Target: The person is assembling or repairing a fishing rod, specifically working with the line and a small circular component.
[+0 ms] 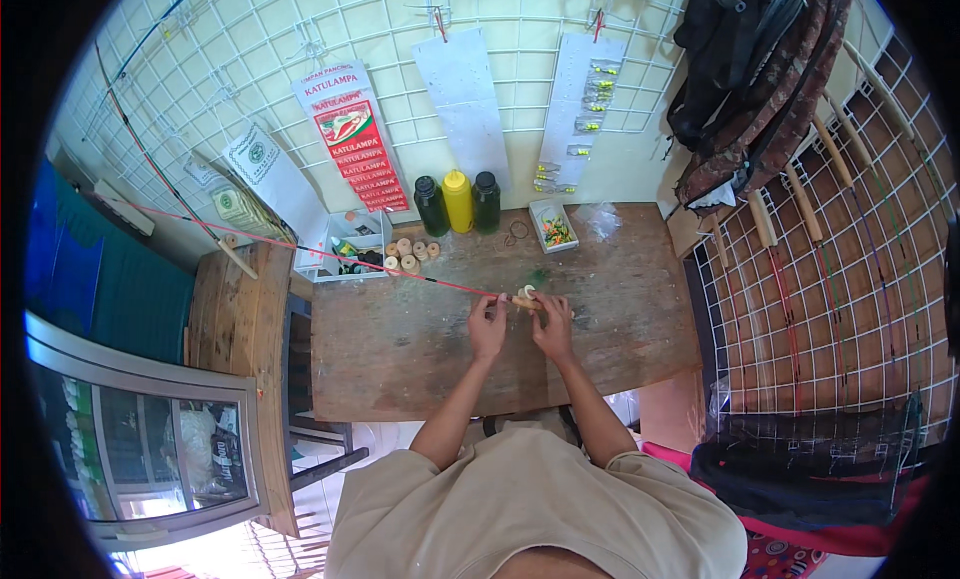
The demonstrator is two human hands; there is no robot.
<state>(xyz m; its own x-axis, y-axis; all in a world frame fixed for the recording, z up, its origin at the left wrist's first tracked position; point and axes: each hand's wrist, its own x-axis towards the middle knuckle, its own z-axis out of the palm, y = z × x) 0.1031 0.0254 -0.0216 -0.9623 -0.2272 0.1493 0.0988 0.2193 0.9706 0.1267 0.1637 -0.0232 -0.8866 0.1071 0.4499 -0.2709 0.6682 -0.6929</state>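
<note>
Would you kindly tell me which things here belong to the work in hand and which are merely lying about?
Seemingly in use:
red rod, in the left hand
light-brown piece, in the right hand

Apparently lying about:
yellow bottle
white box
clear plastic

Wd table (400, 364): btls (458, 204), wd pcs (405, 247), wht box (563, 246).
</note>
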